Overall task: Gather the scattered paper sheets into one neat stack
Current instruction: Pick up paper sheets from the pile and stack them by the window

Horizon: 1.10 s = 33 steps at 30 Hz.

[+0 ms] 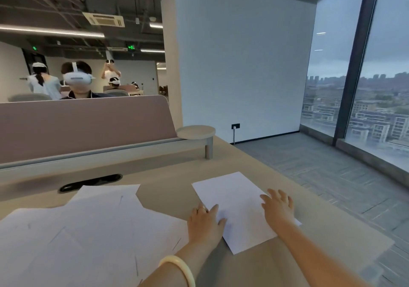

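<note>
Overlapping white paper sheets [84,231] cover the beige desk's [168,176] left. Beside them, the left hand [204,222], fingers relaxed, touches a separate single sheet [236,202]; the right hand [277,208] rests flat, fingers spread, on its right edge.

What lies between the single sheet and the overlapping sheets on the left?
In the head view, bare table, and nearer the person the left hand.

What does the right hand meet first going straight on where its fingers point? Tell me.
Probably nothing: the right hand has fingertips past the single sheet; only bare desk ahead, then its edge.
</note>
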{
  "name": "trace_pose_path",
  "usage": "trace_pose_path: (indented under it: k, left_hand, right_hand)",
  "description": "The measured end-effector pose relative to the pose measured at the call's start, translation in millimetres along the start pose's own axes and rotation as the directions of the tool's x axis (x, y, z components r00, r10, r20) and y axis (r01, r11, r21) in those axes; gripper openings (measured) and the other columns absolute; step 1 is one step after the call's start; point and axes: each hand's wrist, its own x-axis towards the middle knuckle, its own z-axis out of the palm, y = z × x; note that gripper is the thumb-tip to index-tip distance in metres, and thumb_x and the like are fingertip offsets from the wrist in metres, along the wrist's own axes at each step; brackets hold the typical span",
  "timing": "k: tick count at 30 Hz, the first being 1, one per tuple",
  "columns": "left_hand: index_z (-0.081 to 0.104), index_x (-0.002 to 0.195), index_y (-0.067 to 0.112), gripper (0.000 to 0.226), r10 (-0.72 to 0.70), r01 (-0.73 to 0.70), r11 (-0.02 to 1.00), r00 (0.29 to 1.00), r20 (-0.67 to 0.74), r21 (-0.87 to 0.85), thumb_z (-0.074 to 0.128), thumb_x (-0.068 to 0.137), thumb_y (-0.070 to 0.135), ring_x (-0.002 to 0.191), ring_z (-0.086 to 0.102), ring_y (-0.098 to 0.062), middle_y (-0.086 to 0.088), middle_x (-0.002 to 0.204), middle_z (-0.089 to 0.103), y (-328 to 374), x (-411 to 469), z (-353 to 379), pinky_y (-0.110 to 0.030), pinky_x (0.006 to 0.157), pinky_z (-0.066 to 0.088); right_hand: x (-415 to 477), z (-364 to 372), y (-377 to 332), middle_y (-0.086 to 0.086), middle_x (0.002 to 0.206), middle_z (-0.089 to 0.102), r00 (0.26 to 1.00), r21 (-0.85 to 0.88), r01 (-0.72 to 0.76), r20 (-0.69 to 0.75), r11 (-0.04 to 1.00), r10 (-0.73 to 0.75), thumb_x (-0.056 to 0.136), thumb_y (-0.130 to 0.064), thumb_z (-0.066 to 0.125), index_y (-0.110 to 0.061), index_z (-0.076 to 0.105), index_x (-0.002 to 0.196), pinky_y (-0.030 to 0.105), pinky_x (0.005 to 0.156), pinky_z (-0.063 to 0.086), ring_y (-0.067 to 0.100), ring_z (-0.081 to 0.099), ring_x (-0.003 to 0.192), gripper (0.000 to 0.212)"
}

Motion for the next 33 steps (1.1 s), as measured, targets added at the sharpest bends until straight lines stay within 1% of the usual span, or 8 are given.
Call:
trace_pose_path:
  k: [2, 7, 13, 18, 23, 28, 30, 33]
  left_hand:
    - [0.029, 0.144, 0.030, 0.053, -0.004, 0.004, 1.000, 1.000, -0.030, -0.031, 0.038, 0.095, 0.046, 0.132, 0.028, -0.031, -0.010, 0.142, 0.035, -7, -4, -13, -0.036, 0.107, 0.026]
    - [0.031, 0.142, 0.028, 0.051, -0.026, 0.022, 0.999, 0.982, -0.187, -0.023, 0.042, 0.094, 0.039, 0.134, 0.029, -0.031, -0.007, 0.142, 0.043, -58, -29, -60, -0.040, 0.106, 0.031]
    - [0.024, 0.147, 0.028, 0.060, -0.233, 0.244, 0.970, 0.938, -0.257, 0.009, 0.042, 0.094, 0.047, 0.134, 0.031, -0.025, -0.002, 0.148, 0.029, -172, -89, -117, -0.036, 0.107, 0.029]
    - [0.023, 0.148, 0.028, 0.064, -0.441, 0.457, 0.890, 0.862, -0.249, 0.006, 0.044, 0.091, 0.051, 0.137, 0.028, -0.027, -0.003, 0.151, 0.027, -277, -169, -156, -0.040, 0.109, 0.028]
    - [0.021, 0.147, 0.029, 0.075, -0.605, 0.616, 0.785, 0.784, -0.139, 0.062, 0.043, 0.085, 0.065, 0.142, 0.019, -0.028, -0.003, 0.155, 0.020, -348, -239, -174, -0.047, 0.114, 0.021]
    - [0.007, 0.149, 0.031, 0.095, -0.745, 0.739, 0.666, 0.666, 0.035, 0.102, 0.032, 0.074, 0.083, 0.145, -0.004, -0.036, -0.004, 0.159, 0.000, -386, -285, -174, -0.059, 0.113, 0.006]
    - [0.004, 0.149, 0.032, 0.097, -0.748, 0.739, 0.664, 0.658, 0.091, 0.112, 0.028, 0.072, 0.086, 0.145, -0.007, -0.038, -0.005, 0.159, -0.004, -393, -295, -167, -0.061, 0.113, 0.004]
    - [-0.001, 0.149, 0.035, 0.102, -0.695, 0.676, 0.719, 0.708, 0.128, 0.162, 0.023, 0.066, 0.090, 0.146, -0.010, -0.034, -0.002, 0.159, -0.009, -392, -298, -163, -0.062, 0.113, 0.002]
  right_hand:
    - [-5, -7, -10, -0.004, 0.157, 0.018, 0.999, 0.045, 0.000, -0.043, 0.999, 0.002, 0.101, -0.030, 0.026, -0.030, 0.029, 0.144, 0.041, 0.119, 0.008, 0.023, 0.009, 0.146, 0.042]
    - [-36, -25, -69, -0.006, 0.156, 0.020, 0.989, 0.169, 0.140, -0.069, 0.976, -0.130, 0.099, -0.038, 0.032, -0.030, 0.029, 0.145, 0.038, 0.119, 0.011, 0.019, 0.013, 0.146, 0.046]
    - [-92, -28, -169, -0.003, 0.153, 0.028, 0.924, 0.364, 0.343, 0.032, 0.866, -0.380, 0.097, -0.039, 0.041, -0.024, 0.028, 0.146, 0.034, 0.114, 0.022, 0.019, 0.025, 0.141, 0.053]
    - [-140, -16, -249, 0.003, 0.153, 0.028, 0.838, 0.556, 0.338, 0.189, 0.759, -0.511, 0.093, -0.041, 0.050, -0.019, 0.023, 0.147, 0.035, 0.113, 0.029, 0.021, 0.030, 0.140, 0.065]
    - [-171, -3, -305, 0.006, 0.154, 0.025, 0.807, 0.465, 0.319, 0.323, 0.826, -0.494, 0.088, -0.055, 0.051, -0.018, 0.013, 0.150, 0.036, 0.113, 0.030, 0.026, 0.027, 0.141, 0.081]
    - [-193, 13, -336, 0.008, 0.158, 0.010, 0.835, 0.308, 0.324, 0.351, 0.894, -0.424, 0.082, -0.070, 0.042, -0.020, 0.004, 0.151, 0.041, 0.117, 0.016, 0.029, 0.008, 0.146, 0.093]
    - [-201, 19, -345, 0.010, 0.158, 0.010, 0.838, 0.260, 0.338, 0.355, 0.905, -0.415, 0.080, -0.072, 0.041, -0.020, 0.003, 0.151, 0.041, 0.118, 0.014, 0.030, 0.008, 0.146, 0.095]
    - [-208, 26, -358, 0.008, 0.157, 0.013, 0.840, 0.253, 0.362, 0.327, 0.897, -0.432, 0.080, -0.071, 0.042, -0.020, 0.006, 0.150, 0.041, 0.118, 0.013, 0.029, 0.010, 0.146, 0.094]
